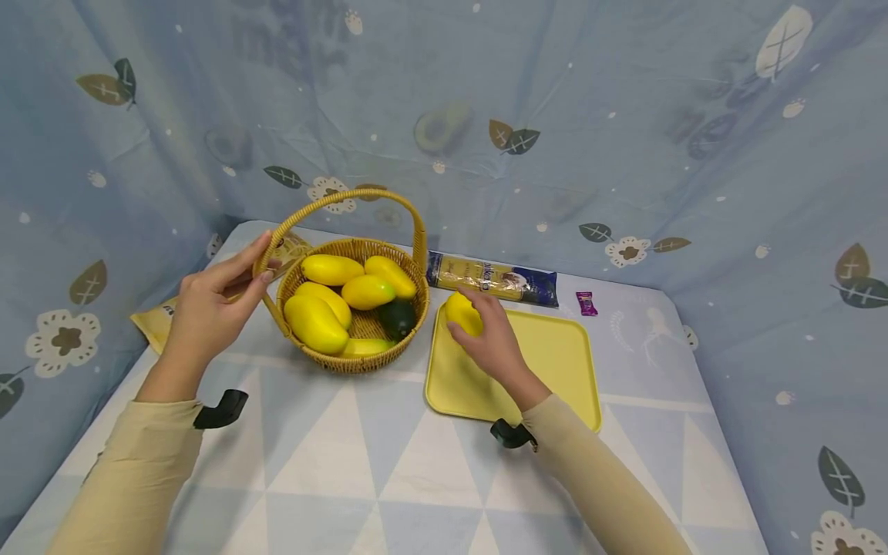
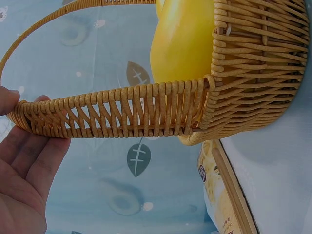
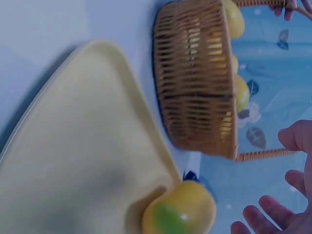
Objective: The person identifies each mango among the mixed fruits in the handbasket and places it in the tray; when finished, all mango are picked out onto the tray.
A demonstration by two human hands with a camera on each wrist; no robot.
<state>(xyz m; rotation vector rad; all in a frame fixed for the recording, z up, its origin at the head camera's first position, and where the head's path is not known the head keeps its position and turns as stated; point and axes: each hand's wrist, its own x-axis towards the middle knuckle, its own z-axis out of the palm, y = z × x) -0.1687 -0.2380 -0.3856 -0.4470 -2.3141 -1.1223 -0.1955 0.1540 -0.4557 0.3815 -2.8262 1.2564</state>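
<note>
My left hand (image 1: 208, 312) grips the left side of the arched handle (image 2: 117, 112) of a wicker basket (image 1: 354, 364), thumb on one side and fingers on the other. Inside the basket lie several yellow mangoes (image 1: 315, 324) and a dark green avocado-like fruit (image 1: 398, 319). A single mango (image 1: 461, 311) rests at the far left corner of a yellow tray (image 1: 555, 362); the right wrist view shows a green patch on this mango (image 3: 183, 207). Beside it my right hand (image 1: 491, 339) hovers with fingers spread, apart from the mango and holding nothing.
Behind the tray lies a blue-and-yellow pasta packet (image 1: 486, 277). A small purple wrapped candy (image 1: 586, 303) sits right of it. A yellow food bag (image 1: 154, 320) lies left of the basket, partly hidden by my left hand. Patterned curtain (image 1: 444, 131) encloses the table.
</note>
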